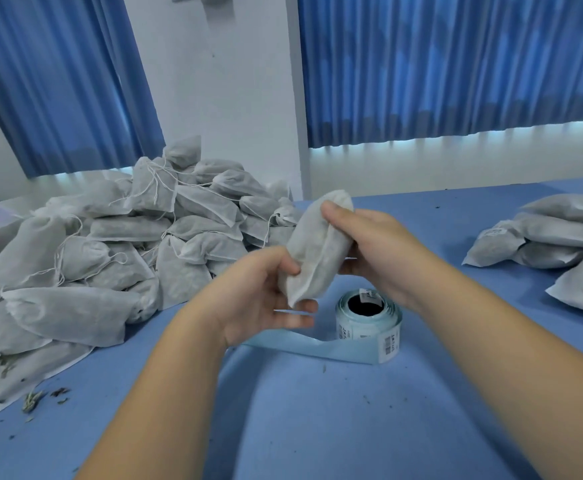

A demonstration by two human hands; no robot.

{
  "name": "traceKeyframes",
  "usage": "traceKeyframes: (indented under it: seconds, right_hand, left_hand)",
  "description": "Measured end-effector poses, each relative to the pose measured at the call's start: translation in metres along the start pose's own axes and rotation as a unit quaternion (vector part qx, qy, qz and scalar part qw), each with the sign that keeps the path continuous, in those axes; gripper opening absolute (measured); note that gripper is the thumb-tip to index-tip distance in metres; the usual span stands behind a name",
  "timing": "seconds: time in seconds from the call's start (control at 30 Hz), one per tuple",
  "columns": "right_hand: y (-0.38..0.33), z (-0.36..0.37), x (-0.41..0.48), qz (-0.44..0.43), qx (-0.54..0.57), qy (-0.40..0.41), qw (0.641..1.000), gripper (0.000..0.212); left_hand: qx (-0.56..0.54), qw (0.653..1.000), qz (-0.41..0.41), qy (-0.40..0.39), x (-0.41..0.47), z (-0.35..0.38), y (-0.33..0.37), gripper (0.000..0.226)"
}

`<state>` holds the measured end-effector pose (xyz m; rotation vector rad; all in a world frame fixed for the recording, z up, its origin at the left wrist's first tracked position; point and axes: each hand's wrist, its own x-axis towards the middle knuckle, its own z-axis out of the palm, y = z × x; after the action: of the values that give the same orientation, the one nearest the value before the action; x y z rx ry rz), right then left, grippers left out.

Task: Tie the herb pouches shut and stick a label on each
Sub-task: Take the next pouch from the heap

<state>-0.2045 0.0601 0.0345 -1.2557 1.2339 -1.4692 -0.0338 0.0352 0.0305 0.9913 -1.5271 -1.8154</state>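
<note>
One pouch (pixel 317 251) of white gauzy fabric, filled with dark herb, is held in the air above the desk (pixel 317 427), just over the label roll (pixel 369 317). Its long axis slants from low and near on the left to high and far on the right. A seam edge faces the camera.

The left hand (pixel 262 296) grips the lower end, thumb on the near face and fingers (pixel 297 306) curled underneath. The right hand (pixel 376 247) holds the upper half, thumb laid along the top and the other fingers wrapped behind.

The label roll stands on its side, dark core showing. A pale blue backing strip (pixel 303 348) trails from it to the left under the left hand. The white labels on it carry barcodes and print too small to read.

On the left of the desk lies a big pile of pouches (pixel 110 244), many with loose white drawstrings. On the right sits a smaller stack of pouches (pixel 560 237); one bears a white label (pixel 494 232), its writing illegible. Herb crumbs (pixel 33 398) dot the blue desk beside the pile. Blue curtains (pixel 456 64) hang behind.
</note>
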Motion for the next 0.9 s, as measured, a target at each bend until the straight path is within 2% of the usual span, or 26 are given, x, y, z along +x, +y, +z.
traceKeyframes:
  seconds: [0.1, 0.13, 0.2, 0.27, 0.33, 0.4, 0.47, 0.5, 0.57, 0.6, 0.63, 0.67, 0.7, 0.77, 0.83, 0.9]
  right_hand:
    - [-0.006, 0.003, -0.003, -0.060, -0.078, 0.031, 0.995, 0.025]
    - [-0.007, 0.005, -0.003, -0.082, -0.117, 0.044, 0.989, 0.019]
    - [-0.006, 0.014, -0.008, -0.123, -0.193, 0.048, 0.972, 0.013]
    - [-0.004, 0.025, -0.016, -0.159, -0.268, 0.012, 0.950, 0.006]
    - [-0.004, 0.036, -0.024, -0.187, -0.330, -0.032, 0.925, 0.022]
    - [-0.008, 0.038, -0.030, -0.180, -0.370, -0.061, 0.909, 0.026]
    - [-0.017, 0.030, -0.036, -0.139, -0.414, -0.078, 0.896, 0.021]
    - [-0.022, 0.024, -0.040, -0.112, -0.433, -0.070, 0.892, 0.032]
    - [-0.029, 0.012, -0.048, -0.090, -0.420, 0.006, 0.903, 0.059]
    - [-0.029, 0.007, -0.051, -0.117, -0.393, 0.062, 0.910, 0.063]
    - [-0.029, 0.004, -0.056, -0.159, -0.368, 0.106, 0.910, 0.058]
    - [-0.026, 0.001, -0.059, -0.183, -0.345, 0.116, 0.913, 0.047]
    - [-0.024, 0.001, -0.064, -0.178, -0.322, 0.091, 0.926, 0.040]
    - [-0.018, 0.000, -0.073, -0.103, -0.226, -0.021, 0.968, 0.037]
    - [-0.014, -0.004, -0.082, -0.042, -0.152, -0.103, 0.982, 0.016]
    - [-0.013, -0.010, -0.090, -0.027, -0.154, -0.131, 0.979, 0.028]
  left_hand:
    - [0.130, 0.985, 0.090, 0.067, 0.002, 0.001, -0.004, 0.044]
    - [0.134, 0.978, 0.134, 0.090, 0.002, 0.002, -0.003, 0.045]
    - [0.075, 0.972, 0.204, 0.088, 0.000, 0.008, 0.001, 0.040]
    - [0.042, 0.963, 0.251, 0.086, -0.001, 0.018, 0.000, 0.035]
    - [0.097, 0.942, 0.291, 0.139, -0.001, 0.025, -0.006, 0.021]
    - [0.130, 0.924, 0.309, 0.185, -0.001, 0.026, -0.008, 0.021]
    - [0.115, 0.927, 0.297, 0.199, -0.003, 0.024, -0.006, 0.025]
    - [0.093, 0.933, 0.285, 0.199, -0.005, 0.023, -0.004, 0.025]
    - [0.046, 0.946, 0.265, 0.183, -0.012, 0.022, 0.001, 0.026]
    - [0.038, 0.953, 0.254, 0.160, -0.015, 0.022, 0.003, 0.026]
    - [0.050, 0.960, 0.244, 0.128, -0.019, 0.022, 0.005, 0.025]
    - [0.083, 0.964, 0.236, 0.089, -0.022, 0.023, 0.005, 0.024]
    - [0.122, 0.965, 0.228, 0.047, -0.025, 0.024, 0.005, 0.025]
    - [0.167, 0.963, 0.208, -0.027, -0.028, 0.029, 0.004, 0.029]
    - [0.146, 0.970, 0.179, -0.081, -0.030, 0.033, 0.003, 0.032]
    - [0.126, 0.972, 0.159, -0.116, -0.031, 0.034, 0.002, 0.030]
